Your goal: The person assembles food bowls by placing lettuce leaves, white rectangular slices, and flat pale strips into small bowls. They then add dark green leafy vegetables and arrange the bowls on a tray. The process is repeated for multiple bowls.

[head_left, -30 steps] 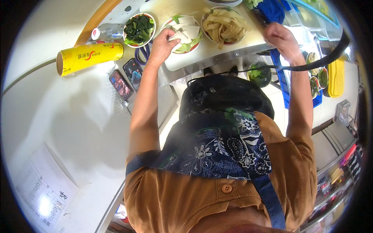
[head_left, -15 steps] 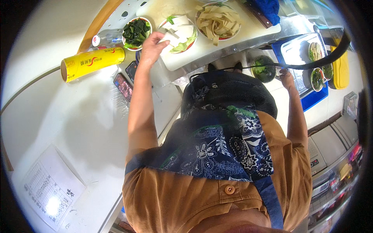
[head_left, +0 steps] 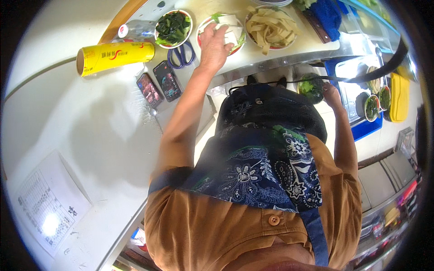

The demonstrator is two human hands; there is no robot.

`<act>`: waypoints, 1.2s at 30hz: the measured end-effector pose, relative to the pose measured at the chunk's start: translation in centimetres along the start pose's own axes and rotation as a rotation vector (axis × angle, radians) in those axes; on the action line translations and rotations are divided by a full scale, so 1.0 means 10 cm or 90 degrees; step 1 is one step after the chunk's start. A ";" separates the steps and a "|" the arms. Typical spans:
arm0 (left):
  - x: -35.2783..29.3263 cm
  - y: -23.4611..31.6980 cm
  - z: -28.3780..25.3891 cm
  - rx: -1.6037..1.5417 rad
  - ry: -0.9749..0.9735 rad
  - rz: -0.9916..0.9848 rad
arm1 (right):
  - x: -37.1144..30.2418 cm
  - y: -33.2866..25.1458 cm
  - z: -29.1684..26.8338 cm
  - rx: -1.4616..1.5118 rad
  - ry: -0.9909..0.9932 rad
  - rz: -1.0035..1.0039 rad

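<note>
On the white cutting board (head_left: 235, 65), my left hand (head_left: 214, 49) reaches over a bowl of white tofu slices (head_left: 233, 32) with leafy greens at its edge. Its fingers are apart and rest on the tofu; the fingertips are partly hidden. To its left stands a bowl of dark green seaweed (head_left: 173, 28), to its right a bowl of wide beige tofu-skin strips (head_left: 271, 28). Off to the right, below the counter edge, my right hand (head_left: 331, 94) grips the side of a bowl of leafy greens (head_left: 310, 86).
Blue-handled scissors (head_left: 181, 56), two phones (head_left: 167, 81), a yellow cling-film box (head_left: 115, 58) and a plastic bottle (head_left: 135, 30) lie left of the bowls. A knife (head_left: 316, 27) and blue cloth (head_left: 327, 20) sit at the right. Filled bowls (head_left: 372, 107) stand by a blue-edged tray (head_left: 368, 131).
My left hand has moved from the tofu bowl's left edge onto the slices. The scissors show more fully. My right hand still holds its bowl, and the whole view has shifted slightly.
</note>
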State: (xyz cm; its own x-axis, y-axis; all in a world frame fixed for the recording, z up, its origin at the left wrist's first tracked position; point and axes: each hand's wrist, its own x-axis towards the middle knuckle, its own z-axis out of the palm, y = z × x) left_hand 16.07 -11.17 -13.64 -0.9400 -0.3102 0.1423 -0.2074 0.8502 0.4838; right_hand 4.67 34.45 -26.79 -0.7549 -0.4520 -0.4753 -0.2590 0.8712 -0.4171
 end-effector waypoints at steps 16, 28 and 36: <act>-0.23 -0.14 -0.10 -0.134 0.077 -0.137 | 0.14 -0.56 -1.02 -0.051 0.129 -0.279; -0.14 -0.51 -0.25 -0.416 -0.065 -0.258 | 0.50 -2.35 -1.63 -0.032 0.259 -0.496; -0.15 -0.62 -0.28 -0.421 -0.085 -0.292 | 0.71 -3.34 -1.04 -0.202 0.203 -0.720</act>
State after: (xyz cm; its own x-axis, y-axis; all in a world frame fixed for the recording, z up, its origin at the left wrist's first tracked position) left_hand 19.53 -17.17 -14.47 -0.8339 -0.4768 -0.2779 -0.4155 0.2109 0.8848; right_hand 1.69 4.10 -8.22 -0.1096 -0.9582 0.2643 -0.9689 0.0436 -0.2437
